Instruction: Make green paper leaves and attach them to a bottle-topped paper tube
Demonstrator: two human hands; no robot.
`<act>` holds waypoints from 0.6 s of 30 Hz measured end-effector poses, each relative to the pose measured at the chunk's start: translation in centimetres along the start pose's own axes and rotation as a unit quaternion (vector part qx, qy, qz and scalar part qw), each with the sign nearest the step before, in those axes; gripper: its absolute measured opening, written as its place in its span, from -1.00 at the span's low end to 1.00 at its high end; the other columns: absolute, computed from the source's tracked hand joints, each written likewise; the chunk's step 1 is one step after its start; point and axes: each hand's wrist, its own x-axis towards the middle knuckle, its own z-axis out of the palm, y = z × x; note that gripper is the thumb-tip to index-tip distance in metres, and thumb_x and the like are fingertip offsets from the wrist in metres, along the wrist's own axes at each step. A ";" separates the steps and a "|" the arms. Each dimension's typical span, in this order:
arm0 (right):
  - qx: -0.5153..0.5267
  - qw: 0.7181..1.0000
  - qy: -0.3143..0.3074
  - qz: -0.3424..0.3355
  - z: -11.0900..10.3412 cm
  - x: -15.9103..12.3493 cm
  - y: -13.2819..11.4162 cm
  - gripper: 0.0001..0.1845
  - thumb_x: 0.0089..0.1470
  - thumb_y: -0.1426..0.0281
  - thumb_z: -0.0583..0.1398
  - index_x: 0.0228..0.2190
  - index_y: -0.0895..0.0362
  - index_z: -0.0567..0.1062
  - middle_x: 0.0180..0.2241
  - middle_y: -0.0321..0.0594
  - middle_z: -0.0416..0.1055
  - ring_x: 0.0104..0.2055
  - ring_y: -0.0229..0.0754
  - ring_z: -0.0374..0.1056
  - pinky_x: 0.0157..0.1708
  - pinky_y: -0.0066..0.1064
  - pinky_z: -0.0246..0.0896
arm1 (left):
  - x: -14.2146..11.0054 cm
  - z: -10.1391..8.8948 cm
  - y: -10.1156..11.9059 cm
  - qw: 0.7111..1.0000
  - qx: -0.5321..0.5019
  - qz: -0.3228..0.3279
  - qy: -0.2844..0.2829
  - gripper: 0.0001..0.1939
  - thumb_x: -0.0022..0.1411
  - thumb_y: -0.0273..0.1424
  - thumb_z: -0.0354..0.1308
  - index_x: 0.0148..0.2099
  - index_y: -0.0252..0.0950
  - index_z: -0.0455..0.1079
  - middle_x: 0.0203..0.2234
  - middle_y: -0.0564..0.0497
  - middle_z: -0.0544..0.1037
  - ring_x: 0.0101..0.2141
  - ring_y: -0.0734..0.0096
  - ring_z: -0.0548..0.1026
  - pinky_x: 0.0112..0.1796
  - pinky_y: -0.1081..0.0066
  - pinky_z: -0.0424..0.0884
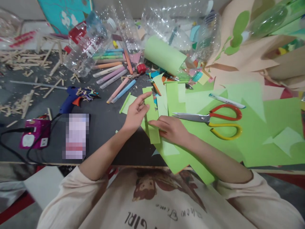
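Note:
A narrow light-green paper strip (154, 136) stands lengthwise between my hands, over other green paper. My left hand (136, 115) grips its left edge, the thumb on the strip and the index finger stretched toward its upper end. My right hand (173, 128) holds the right edge, its index finger lying across the strip and the other fingers curled, partly hidden. Right of that hand, scissors (207, 118) with one red and one yellow handle lie slightly apart on a large green sheet (267, 127). A small rolled green paper piece (125, 103) rests just left of my left hand.
At left are a blue glue gun (68, 100), a purple power adapter (35, 133), a phone (76, 136) and wood sticks (26, 60). Coloured rolled paper tubes (111, 74), plastic bottles (81, 57) and a green-wrapped bottle (164, 55) are behind. A marker (227, 101) lies beyond the scissors.

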 end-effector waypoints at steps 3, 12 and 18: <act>0.062 0.998 0.021 0.014 0.2 -0.7 -0.2 -0.70 0.27 0.47 0.01 -0.28 0.14 0.55 -0.55 -0.27 0.32 -0.54 -0.26 0.19 -0.55 -0.43 -0.01 | 0.0 0.1 -0.1 0.999 -0.035 -0.027 -0.008 -0.49 0.22 -0.01 0.12 0.05 -0.25 0.46 -0.19 -0.10 0.63 -0.27 0.28 0.57 -0.34 0.39 0.47; 0.312 0.921 0.036 0.231 -0.8 0.0 0.1 -0.44 0.24 0.01 0.04 -0.66 0.07 0.32 -0.69 -0.36 0.24 -0.65 -0.30 0.11 -0.59 -0.43 0.01 | -1.1 0.1 1.2 0.990 0.001 0.026 -0.142 -0.28 0.16 0.22 0.02 0.04 -0.25 0.48 -0.11 -0.15 0.61 -0.20 0.20 0.57 -0.25 0.35 0.46; 0.352 0.900 0.018 0.259 -1.3 0.4 0.1 -0.38 0.18 -0.11 0.03 -0.68 0.08 0.23 -0.72 -0.39 0.15 -0.66 -0.34 0.06 -0.59 -0.43 -0.06 | -1.4 0.6 1.9 0.988 0.108 0.034 -0.110 -0.60 0.27 -0.03 0.10 -0.24 -0.26 0.51 -0.33 -0.06 0.63 -0.35 0.35 0.53 -0.32 0.42 0.42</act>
